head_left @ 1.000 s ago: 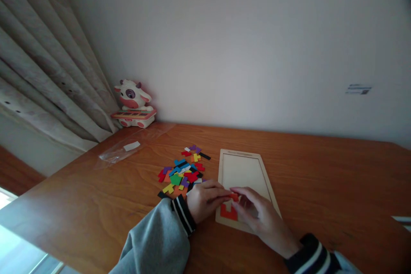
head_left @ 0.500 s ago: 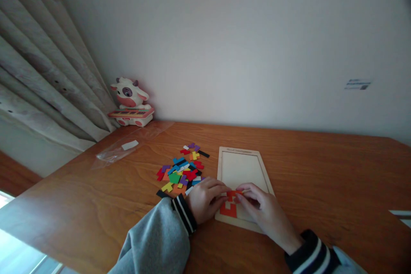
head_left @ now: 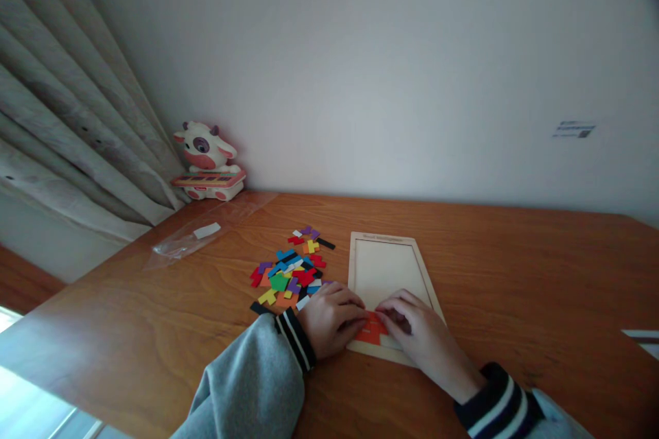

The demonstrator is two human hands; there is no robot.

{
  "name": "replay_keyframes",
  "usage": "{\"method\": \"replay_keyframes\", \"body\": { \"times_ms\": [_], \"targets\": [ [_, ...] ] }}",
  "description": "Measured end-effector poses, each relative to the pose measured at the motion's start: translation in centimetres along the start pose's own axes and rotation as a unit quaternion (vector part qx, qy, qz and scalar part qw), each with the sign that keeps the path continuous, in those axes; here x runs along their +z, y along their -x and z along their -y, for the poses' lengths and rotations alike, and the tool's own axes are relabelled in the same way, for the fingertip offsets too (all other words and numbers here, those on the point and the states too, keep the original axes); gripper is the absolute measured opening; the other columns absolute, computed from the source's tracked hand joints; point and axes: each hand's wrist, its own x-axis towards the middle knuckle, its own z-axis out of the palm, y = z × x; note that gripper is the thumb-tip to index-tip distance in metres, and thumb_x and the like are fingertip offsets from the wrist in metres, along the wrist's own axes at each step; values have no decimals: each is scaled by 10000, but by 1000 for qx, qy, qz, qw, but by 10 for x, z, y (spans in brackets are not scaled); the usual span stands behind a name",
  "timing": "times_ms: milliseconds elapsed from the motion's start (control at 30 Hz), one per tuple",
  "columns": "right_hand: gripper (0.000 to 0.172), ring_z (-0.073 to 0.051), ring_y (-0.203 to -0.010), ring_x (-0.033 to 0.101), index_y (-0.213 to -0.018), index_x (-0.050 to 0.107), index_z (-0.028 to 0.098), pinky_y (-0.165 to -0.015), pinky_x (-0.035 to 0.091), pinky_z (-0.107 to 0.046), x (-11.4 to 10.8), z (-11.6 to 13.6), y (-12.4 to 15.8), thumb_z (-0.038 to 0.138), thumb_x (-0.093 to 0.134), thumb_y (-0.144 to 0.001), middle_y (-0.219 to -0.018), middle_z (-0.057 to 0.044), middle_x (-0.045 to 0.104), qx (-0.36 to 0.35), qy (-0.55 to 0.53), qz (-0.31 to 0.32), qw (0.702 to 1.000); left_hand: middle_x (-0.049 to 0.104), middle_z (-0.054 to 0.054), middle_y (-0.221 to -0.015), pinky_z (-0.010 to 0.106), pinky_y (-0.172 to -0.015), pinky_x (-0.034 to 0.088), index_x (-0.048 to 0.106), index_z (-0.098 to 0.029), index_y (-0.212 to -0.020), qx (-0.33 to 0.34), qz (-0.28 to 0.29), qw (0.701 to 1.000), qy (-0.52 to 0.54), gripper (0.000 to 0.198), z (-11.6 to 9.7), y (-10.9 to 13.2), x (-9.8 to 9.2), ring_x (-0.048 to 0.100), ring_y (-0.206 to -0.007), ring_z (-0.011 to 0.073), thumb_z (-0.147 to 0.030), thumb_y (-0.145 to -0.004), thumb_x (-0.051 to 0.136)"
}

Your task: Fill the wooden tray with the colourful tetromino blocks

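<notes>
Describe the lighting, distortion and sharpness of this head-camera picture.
Head view: soft, even daylight, brightest at the lower left edge; a dull sheen on the wooden table; wide-angle bending tilts the curtain and wall; the top right corner darkens; the left hand, right hand and puzzle pieces look slightly soft.

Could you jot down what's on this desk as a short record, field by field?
Surface: wooden table
Puzzle tray: pale wooden tray, mostly unfilled
Placed pieces: orange pieces in the tray's near left corner
Left hand: left hand pressing on the orange pieces
Right hand: right hand fingertips on the same pieces
Loose pieces: coloured puzzle pieces heaped left of the tray
Back corner: cow toy, plastic bag
</notes>
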Motion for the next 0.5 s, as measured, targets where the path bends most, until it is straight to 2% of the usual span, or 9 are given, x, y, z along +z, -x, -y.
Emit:
{"method": "replay_keyframes", "body": {
  "times_ms": [233,433,500],
  "targets": [
    [257,-204,-851,625,-917,672,216,-781,507,-344,-4,4,0,341,456,-976,-908,-63,678,-5,4,-9,1000,714,70,-918,326,-807,472,716,-225,-1002,-3,4,1000,-27,203,3,1,1,622,-873,194,-261,-937,528],
    [264,-198,-844,627,-905,663,219,-765,502,-332,-6,9,1,343,443,-981,-909,-57,668,-4,11,-2,1000,713,45,-902,324,-787,464,704,-220,-970,5,-3,1000,-31,158,-2,1,1,619,-853,186,-220,-914,557],
    [256,-199,-844,625,-918,659,220,-764,501,-333,-6,9,1,340,442,-981,-915,-61,666,-6,13,1,1000,705,47,-903,327,-782,471,701,-224,-966,-13,-20,999,-48,155,1,1,1,617,-850,189,-218,-911,556]
  ]
}}
